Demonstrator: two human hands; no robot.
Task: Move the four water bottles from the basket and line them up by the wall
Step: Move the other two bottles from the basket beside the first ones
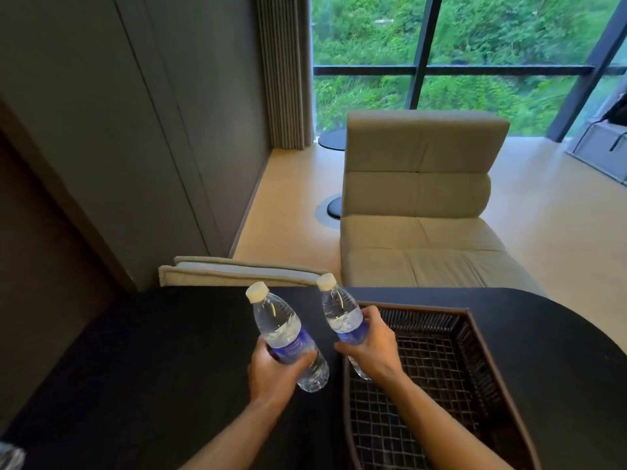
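Bottles carried tilted, one per hand: left hand [271, 368] wrapped left bottle [285, 337], right hand [373, 347] clasped right bottle [342, 320] above basket [475, 337], likely halving trips.

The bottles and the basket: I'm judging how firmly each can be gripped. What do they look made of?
The bottles look like thin clear plastic, ribbed and glossy, with white caps. The basket looks like dark woven wicker or rattan, matte, with an open lattice floor.
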